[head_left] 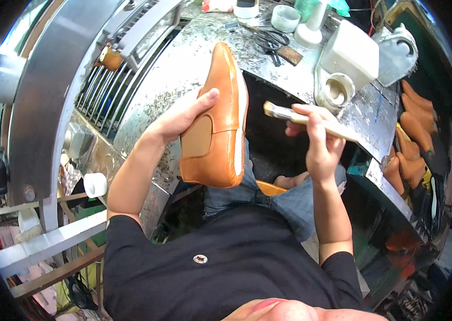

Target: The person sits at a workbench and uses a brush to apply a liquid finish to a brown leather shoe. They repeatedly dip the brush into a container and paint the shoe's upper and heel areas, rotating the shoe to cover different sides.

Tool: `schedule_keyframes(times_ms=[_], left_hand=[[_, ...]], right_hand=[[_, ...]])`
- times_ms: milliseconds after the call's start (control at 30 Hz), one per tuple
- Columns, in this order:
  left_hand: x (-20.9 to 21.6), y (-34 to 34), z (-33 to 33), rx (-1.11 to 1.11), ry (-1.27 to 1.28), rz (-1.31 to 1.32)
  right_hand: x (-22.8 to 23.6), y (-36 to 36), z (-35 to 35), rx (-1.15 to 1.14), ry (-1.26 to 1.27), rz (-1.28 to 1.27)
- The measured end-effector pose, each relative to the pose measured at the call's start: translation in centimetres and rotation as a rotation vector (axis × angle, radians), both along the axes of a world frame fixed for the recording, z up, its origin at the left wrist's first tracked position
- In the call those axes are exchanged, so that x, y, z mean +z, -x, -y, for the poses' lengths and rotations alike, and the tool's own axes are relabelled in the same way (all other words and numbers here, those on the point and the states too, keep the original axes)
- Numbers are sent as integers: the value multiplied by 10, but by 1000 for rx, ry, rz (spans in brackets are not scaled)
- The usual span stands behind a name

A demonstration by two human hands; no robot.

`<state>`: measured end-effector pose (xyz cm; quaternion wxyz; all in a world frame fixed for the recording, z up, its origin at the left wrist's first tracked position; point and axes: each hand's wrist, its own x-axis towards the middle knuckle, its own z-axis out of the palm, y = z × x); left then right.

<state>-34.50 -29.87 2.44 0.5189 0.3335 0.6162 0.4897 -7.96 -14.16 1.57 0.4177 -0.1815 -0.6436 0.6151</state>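
A tan leather ankle boot (225,115) is held up in front of me, toe pointing away, tilted so its side with a beige elastic panel shows. My left hand (183,115) grips it from the left, thumb over the upper and the other fingers hidden behind. A pale strip runs along the boot's right edge, at the underside. To the right, my right hand (319,136) is closed around the light handle of a flat paintbrush (285,112). The bristles point left toward the boot, with a gap between them.
On the stained metal table (194,45) lie black scissors (269,40) and a small brown block (290,55). A white jug-like container (350,53) with a cup-like opening stands at the right. Several tan boots (416,128) sit on a rack far right. Metal framework (49,107) rises at left.
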Motion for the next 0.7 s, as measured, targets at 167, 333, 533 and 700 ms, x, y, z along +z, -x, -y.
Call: schedule_keyframes(times_ms=[167, 333, 533, 700], left_hand=[[-1, -25, -7, -54, -98, 57], [-11, -28, -6, -75, -130, 84], [-6, -29, 0, -46, -96, 127], [-12, -26, 4, -25, -79, 220]], right_hand=[[-1, 21, -9, 66, -52, -32], [2, 30, -6, 13, -241, 55], [3, 31, 9, -2, -297, 75], [-4, 25, 21, 32, -261, 106]])
